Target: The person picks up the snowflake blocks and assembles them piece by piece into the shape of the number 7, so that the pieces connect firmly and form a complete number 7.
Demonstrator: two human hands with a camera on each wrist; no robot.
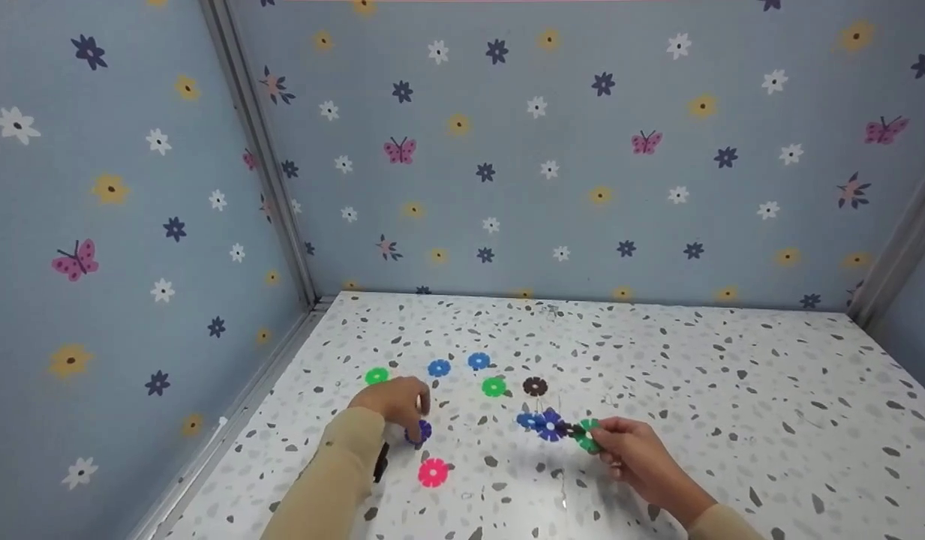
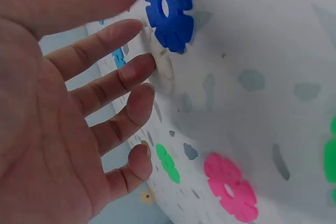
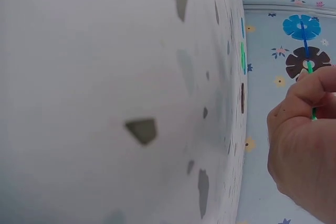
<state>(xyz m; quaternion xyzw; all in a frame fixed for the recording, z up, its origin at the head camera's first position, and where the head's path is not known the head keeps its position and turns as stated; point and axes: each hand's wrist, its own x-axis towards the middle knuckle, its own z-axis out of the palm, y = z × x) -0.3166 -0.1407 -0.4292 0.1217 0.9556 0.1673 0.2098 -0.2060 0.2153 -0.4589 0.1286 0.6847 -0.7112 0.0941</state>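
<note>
My right hand [image 1: 636,452] pinches a green flower-shaped disc [image 1: 587,436] at the right end of a short chain of interlocked discs. From there the chain runs left through a brown disc [image 3: 307,63] and a purple-blue disc [image 1: 551,425] to a light blue disc [image 1: 527,421]. My left hand [image 1: 394,401] reaches down over another dark blue flower disc [image 2: 169,11], its thumb at the edge and the other fingers loosely spread. A white disc [image 2: 161,61] shows partly behind those fingers.
Loose flower discs lie on the speckled white table [image 1: 732,390]: a pink one [image 1: 433,472], a brown one [image 1: 535,386], green ones [image 1: 494,387] and blue ones [image 1: 479,361]. Flower-patterned panels [image 1: 545,150] enclose the back and sides.
</note>
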